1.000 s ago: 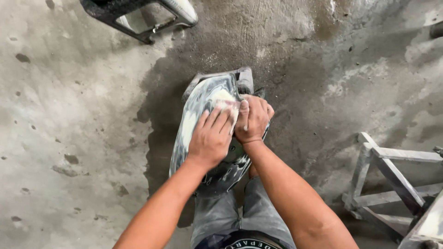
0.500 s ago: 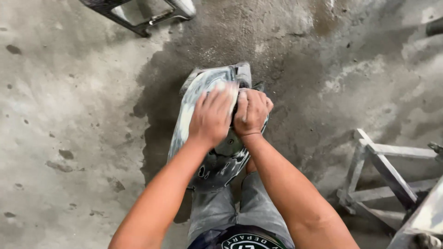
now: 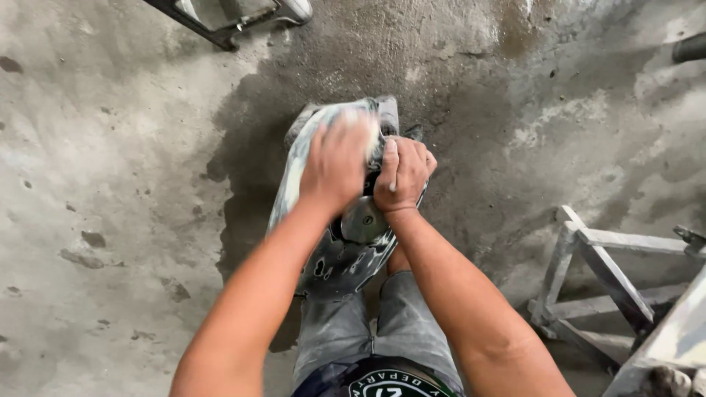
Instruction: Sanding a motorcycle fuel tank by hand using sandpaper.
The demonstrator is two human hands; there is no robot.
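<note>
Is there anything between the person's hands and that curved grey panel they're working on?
Nothing visible stands in the way. The left hand lies flat on the dusty curved panel, possibly over a small pad, blurred. The right hand grips the panel's edge beside it.

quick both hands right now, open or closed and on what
left hand: blurred, pressed flat on the curved grey panel; what is under the palm cannot be told.
right hand: closed, gripping the panel's edge.
</note>
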